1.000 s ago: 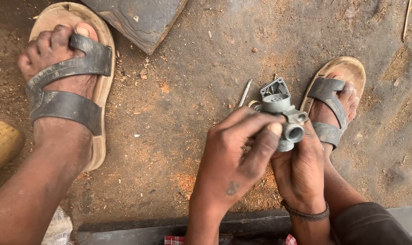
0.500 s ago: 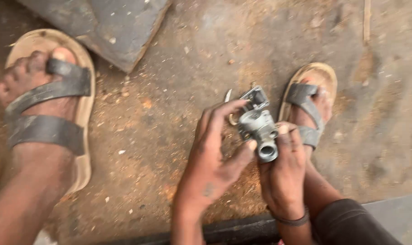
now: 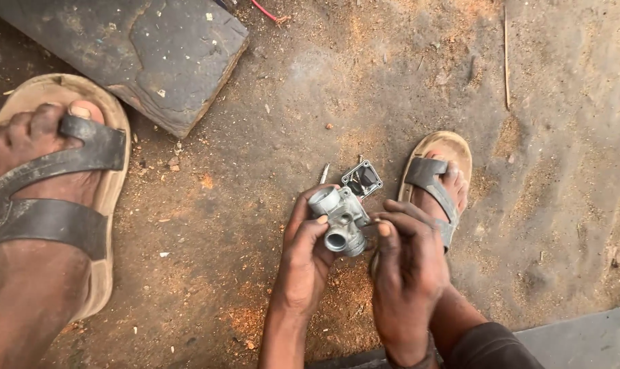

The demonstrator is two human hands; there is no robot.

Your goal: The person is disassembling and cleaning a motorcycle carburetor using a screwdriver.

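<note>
Left hand (image 3: 306, 256) now grips the grey cast-metal carburettor body (image 3: 340, 220), turned bore-forward at frame centre; right hand (image 3: 405, 270) pinches its side.

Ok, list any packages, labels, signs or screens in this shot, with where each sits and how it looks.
None in view: no package, label, sign or screen.
What is there: a grey metal carburetor body held between the left hand and the right hand.
Two tan sandals with grey straps, one at the left edge, one right of centre.
A dark slab on the dirt, top left.
</note>
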